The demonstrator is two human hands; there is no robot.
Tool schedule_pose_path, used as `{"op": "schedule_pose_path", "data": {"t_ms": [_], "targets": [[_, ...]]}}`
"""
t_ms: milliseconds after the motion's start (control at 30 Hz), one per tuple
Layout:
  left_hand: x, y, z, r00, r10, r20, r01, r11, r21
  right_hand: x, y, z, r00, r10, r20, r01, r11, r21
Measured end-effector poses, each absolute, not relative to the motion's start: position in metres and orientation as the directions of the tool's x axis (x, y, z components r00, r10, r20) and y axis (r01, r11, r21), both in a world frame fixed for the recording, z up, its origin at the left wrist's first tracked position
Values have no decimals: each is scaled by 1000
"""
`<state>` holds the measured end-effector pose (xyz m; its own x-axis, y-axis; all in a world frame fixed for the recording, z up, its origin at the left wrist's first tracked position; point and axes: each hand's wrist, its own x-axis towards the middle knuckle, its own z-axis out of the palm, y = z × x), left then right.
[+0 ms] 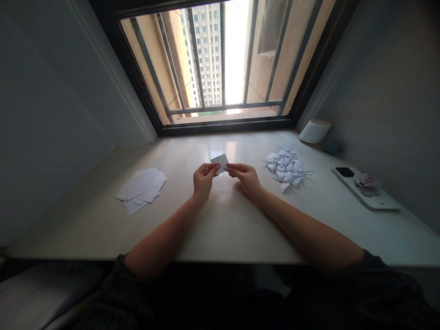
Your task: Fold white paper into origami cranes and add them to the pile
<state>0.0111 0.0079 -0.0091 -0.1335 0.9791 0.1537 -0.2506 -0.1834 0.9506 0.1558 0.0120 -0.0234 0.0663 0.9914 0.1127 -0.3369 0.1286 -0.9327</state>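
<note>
A small square of paper (220,160) is held up a little above the middle of the white tabletop (220,224). My left hand (203,178) pinches its left edge between thumb and fingers. At its right corner, my right hand (245,176) grips it in the same way, fingertips closed. The paper looks grey against the window light; I cannot tell whether it is folded. Left of my hands lies a loose stack of white paper sheets (142,185). To the right is a heap of small folded white paper pieces (287,166) with pointed ends.
A phone (367,188) with a round grip on its back lies at the right. Behind it, a white cylindrical object (314,131) stands near the window corner, beside a small dark item (332,147). A barred window (223,110) bounds the far side, with walls left and right.
</note>
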Motion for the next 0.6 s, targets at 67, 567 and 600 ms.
{"op": "schedule_pose_path", "data": {"t_ms": [67,567,600], "targets": [[11,8,-9,-139,977,162,-235,-192,953,156,12,-22,72,991,113,-327,130,-936],[12,6,-9,-133,968,214,-206,-238,949,157,12,-22,36,994,107,-344,113,-932],[12,5,-9,-128,966,225,-196,-247,949,157,12,-23,37,994,106,-347,112,-931]]}}
